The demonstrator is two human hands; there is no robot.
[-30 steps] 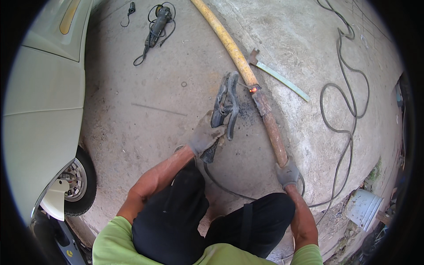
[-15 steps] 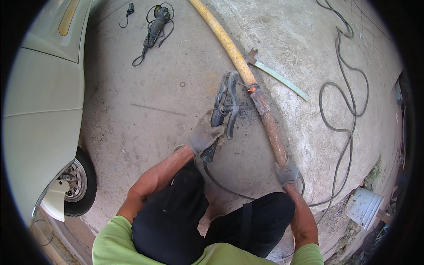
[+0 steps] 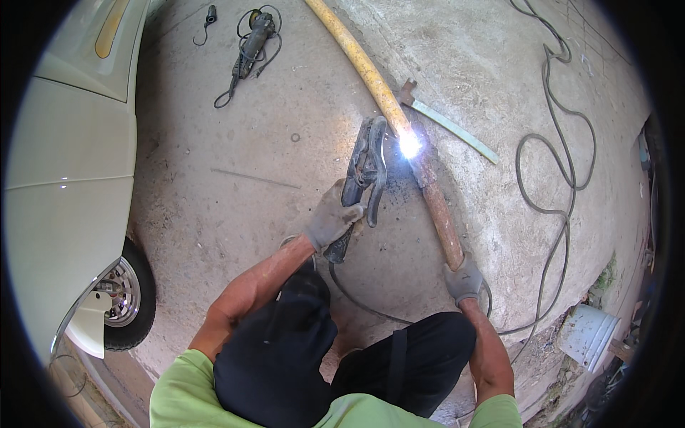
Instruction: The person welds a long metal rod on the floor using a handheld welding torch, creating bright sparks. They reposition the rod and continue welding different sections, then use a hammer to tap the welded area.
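A: What does the frame show at its centre?

B: A worker's gloved left hand [image 3: 332,217], near the middle of the dial, its grip clamped around the handle of a black rod holder [image 3: 352,187]; at 4 o'clock the gloved right hand [image 3: 464,278], its grip closed on the near end of a rusty pipe [image 3: 444,225].

A: And the bright spot?

B: A blue-white arc [image 3: 409,145] at 1 o'clock, burning where the rusty pipe meets a yellow pipe [image 3: 365,71] that runs up toward 12; any rod between holder and arc is lost in the glare.

A: How far along is the work?

B: Midway, by my judgement; the two pipes sit end to end, and a rough, dark stretch just below the arc suggests metal already laid; the lit spot itself looks unfinished; the underside is hidden, so how much seam is left I cannot tell.

A: Tools nearby?

B: A hammer [image 3: 455,129] between 1 and 2 o'clock, beside the yellow pipe; a grinder [image 3: 257,39] at 11, on the concrete floor [image 3: 214,135].

A: Any brands or lettering?

B: None legible; holder, grinder and hammer show no writing I can read.
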